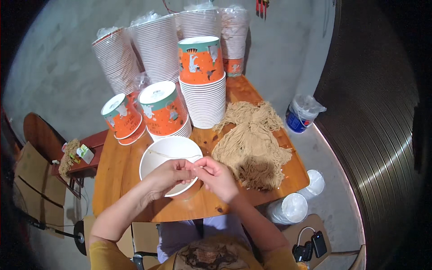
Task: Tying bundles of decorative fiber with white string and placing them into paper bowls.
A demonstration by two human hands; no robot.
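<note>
A white paper bucket (150,156) stands open side up near the front of the wooden table. Across its opening runs a thin beige string (165,156), leading toward my fingers. Above the bucket's near right rim, my left hand (168,176) and my right hand (215,175) meet, both closed in a pinch on the string at fingertip level. The exact spot they grip is small and partly hidden by the fingers. Just right of my right hand lies a big heap of beige string bundles (252,144), darker at its near end.
Upside-down orange and green printed buckets (163,110) and a tall bucket stack (202,101) stand behind. Plastic-wrapped white stacks (155,47) line the wall. On the floor are a blue pail (297,122) and white tubs (294,208); a black phone (319,244) lies lower right.
</note>
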